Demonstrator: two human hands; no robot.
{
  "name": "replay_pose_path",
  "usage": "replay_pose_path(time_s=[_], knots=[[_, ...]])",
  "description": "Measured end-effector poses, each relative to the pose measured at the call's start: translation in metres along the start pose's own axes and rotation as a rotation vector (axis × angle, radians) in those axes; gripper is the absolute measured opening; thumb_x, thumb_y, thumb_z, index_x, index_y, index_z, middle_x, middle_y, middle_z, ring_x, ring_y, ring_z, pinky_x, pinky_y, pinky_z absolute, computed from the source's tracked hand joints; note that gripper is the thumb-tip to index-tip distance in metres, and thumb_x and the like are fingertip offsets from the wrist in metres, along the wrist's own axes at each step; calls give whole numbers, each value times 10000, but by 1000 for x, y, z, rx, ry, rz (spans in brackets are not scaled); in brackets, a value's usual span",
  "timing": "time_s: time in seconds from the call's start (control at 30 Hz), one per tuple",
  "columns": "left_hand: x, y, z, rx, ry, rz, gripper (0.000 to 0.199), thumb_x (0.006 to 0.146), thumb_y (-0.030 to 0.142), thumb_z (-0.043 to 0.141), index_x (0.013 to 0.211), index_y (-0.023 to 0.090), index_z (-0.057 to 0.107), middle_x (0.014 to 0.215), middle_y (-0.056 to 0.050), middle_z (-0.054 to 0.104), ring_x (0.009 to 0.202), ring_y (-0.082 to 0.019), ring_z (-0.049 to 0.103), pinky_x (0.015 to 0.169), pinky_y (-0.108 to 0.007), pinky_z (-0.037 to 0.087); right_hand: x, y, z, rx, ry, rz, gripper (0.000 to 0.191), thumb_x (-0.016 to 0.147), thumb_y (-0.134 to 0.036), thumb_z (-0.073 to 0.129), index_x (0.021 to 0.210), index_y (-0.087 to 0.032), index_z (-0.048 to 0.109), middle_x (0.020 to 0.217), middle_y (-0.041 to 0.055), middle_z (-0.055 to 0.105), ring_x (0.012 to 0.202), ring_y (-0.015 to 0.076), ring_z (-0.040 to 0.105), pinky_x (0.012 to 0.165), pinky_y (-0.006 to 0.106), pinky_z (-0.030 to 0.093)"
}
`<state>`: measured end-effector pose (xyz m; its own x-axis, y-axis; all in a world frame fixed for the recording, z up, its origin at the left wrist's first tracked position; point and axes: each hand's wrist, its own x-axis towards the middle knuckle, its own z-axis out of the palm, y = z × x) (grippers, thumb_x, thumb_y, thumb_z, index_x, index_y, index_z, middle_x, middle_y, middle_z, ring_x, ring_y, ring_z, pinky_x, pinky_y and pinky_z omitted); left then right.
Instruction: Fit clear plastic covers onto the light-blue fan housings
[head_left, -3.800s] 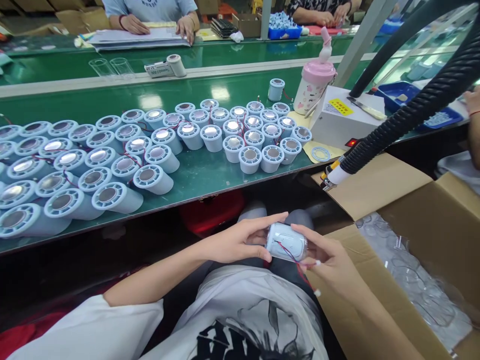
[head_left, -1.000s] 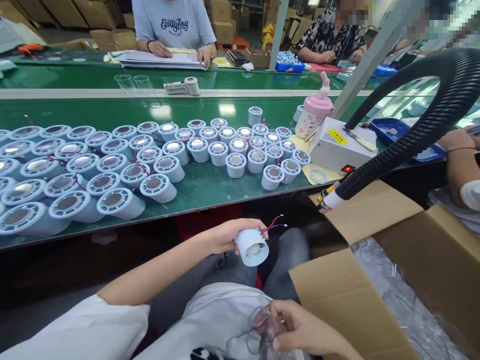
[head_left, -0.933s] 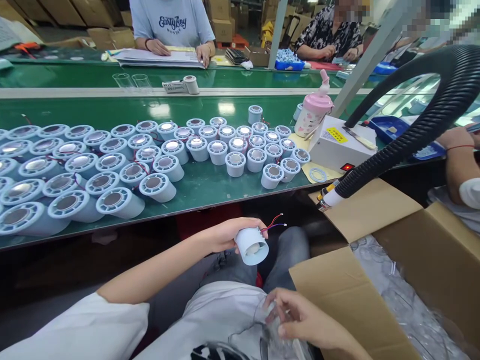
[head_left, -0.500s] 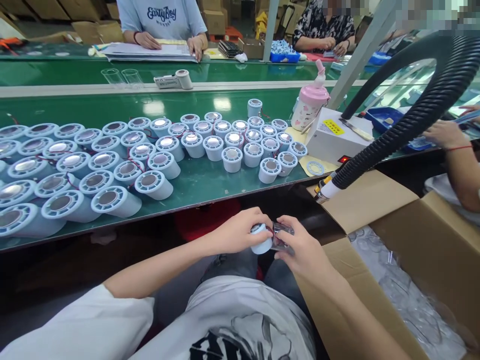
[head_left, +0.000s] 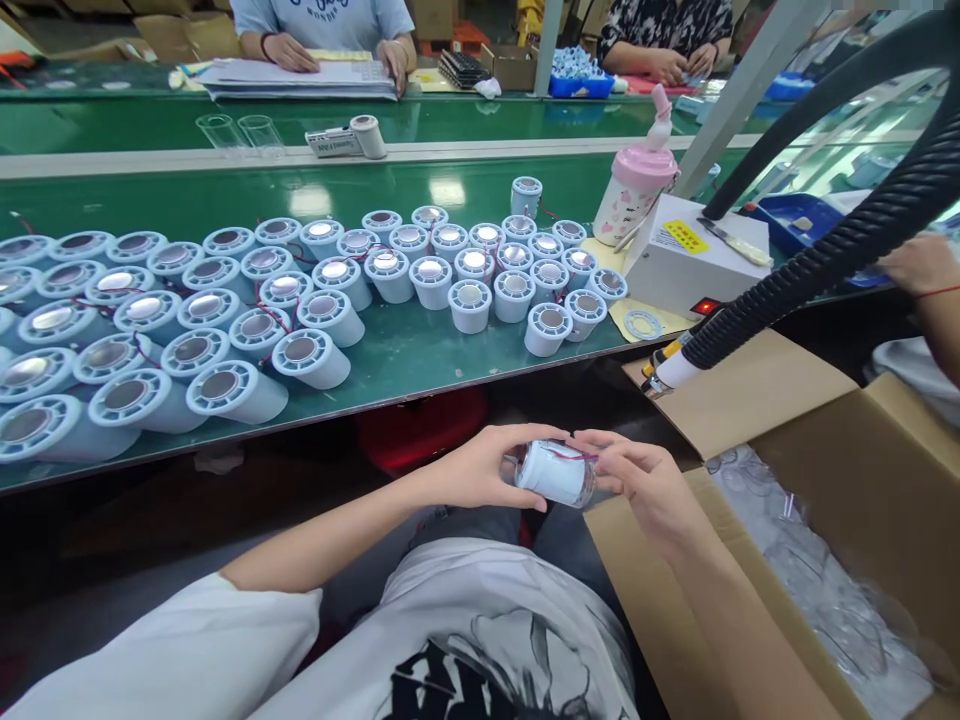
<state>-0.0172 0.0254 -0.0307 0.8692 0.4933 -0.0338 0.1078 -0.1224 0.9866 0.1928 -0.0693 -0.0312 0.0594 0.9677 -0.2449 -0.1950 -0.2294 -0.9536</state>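
A light blue cylinder (head_left: 553, 473) lies inside a clear plastic sleeve, held over my lap. My left hand (head_left: 491, 468) wraps round its left end, thumb below and fingers above. At the right end, the fingers of my right hand (head_left: 637, 475) are pinched at the thin red and dark wires (head_left: 577, 456) and the sleeve's rim. Rows of similar blue cylinders (head_left: 214, 392) with round metallic centres cover the green table (head_left: 405, 365) in front of me, some with red wires.
An open cardboard box (head_left: 832, 470) with clear plastic pieces stands at the right. Above it hang a black ribbed hose (head_left: 817, 260) and its nozzle, beside a white device (head_left: 694, 255) and pink-lidded bottle (head_left: 637, 185). People sit across the table; another person's hand (head_left: 919, 265) is far right.
The blue cylinder, earlier outside the sleeve's left end, is now inside it. My left hand has shifted to grip the sleeve, and my right hand has moved right to the wires. The view has tilted slightly.
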Motion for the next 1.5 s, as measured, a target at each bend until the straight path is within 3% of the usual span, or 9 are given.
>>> replay_pose_path(time_s=[0.07, 0.13, 0.27, 0.37, 0.6, 0.73, 1.03, 1.3, 1.5], knots=[[-1, 2, 2, -102, 17, -48, 688, 687, 286, 778, 1308, 220, 488, 1265, -114, 563, 1039, -218, 605, 847, -332, 519, -3, 2, 1, -50, -65, -90, 139, 737, -364, 751, 843, -274, 748, 1204, 69, 644, 1126, 278, 594, 820, 373, 559], [-3, 3, 4, -215, 19, -88, 654, 701, 260, 765, 1290, 211, 486, 1255, -117, 562, 1010, -204, 613, 832, -334, 530, -9, 2, 3, -283, -84, -237, 298, 687, -296, 796, 978, -295, 731, 1265, 69, 620, 1185, 291, 562, 930, 422, 518], [-5, 5, 6, -330, -24, -167, 714, 721, 278, 749, 1351, 239, 414, 1193, -112, 578, 877, -177, 631, 686, -310, 558, -23, 2, 6, -691, 9, -434, 368, 740, -231, 746, 1098, -281, 679, 1290, 78, 607, 1210, 286, 549, 1011, 441, 470], [-5, 8, 4, -228, -35, -137, 775, 701, 309, 771, 1382, 263, 404, 1212, -108, 572, 859, -171, 629, 692, -302, 548, -28, 1, 3, -626, -29, -365, 349, 777, -266, 718, 1117, -261, 638, 1303, 89, 594, 1208, 285, 550, 974, 434, 508], [-8, 17, 2, -104, -19, 40, 736, 688, 273, 788, 1354, 246, 476, 1359, -117, 511, 1205, -253, 525, 976, -375, 469, -27, -2, 1, -342, -88, -175, 377, 778, -265, 733, 1121, -312, 586, 1252, 32, 596, 1102, 218, 600, 902, 348, 542], [-10, 21, 1, -76, -22, 78, 720, 696, 266, 783, 1351, 253, 482, 1355, -114, 515, 1217, -246, 519, 976, -365, 473, -27, -2, 0, -222, -125, -96, 379, 798, -273, 718, 1140, -332, 565, 1194, 14, 593, 1024, 178, 614, 836, 299, 545], [-10, 20, -1, 6, -35, 139, 714, 714, 293, 771, 1361, 255, 473, 1359, -116, 514, 1268, -256, 470, 980, -353, 468, -25, -7, 6, -46, -108, 53, 377, 794, -381, 693, 1104, -237, 536, 1069, 70, 647, 880, 189, 630, 712, 303, 548], [-10, 21, 1, 9, -32, 132, 708, 709, 296, 772, 1353, 254, 480, 1370, -115, 504, 1277, -259, 464, 1006, -374, 451, -22, -3, 7, 6, -52, 186, 421, 792, -489, 660, 1072, -216, 503, 844, 16, 643, 686, 160, 663, 613, 306, 585], [-10, 20, 0, -1, -44, 198, 707, 701, 272, 780, 1347, 261, 492, 1382, -112, 503, 1302, -257, 442, 1068, -402, 396, -19, -3, 14, 86, -60, 279, 523, 759, -640, 611, 986, -190, 472, 650, -4, 663, 516, 163, 667, 475, 240, 541]])
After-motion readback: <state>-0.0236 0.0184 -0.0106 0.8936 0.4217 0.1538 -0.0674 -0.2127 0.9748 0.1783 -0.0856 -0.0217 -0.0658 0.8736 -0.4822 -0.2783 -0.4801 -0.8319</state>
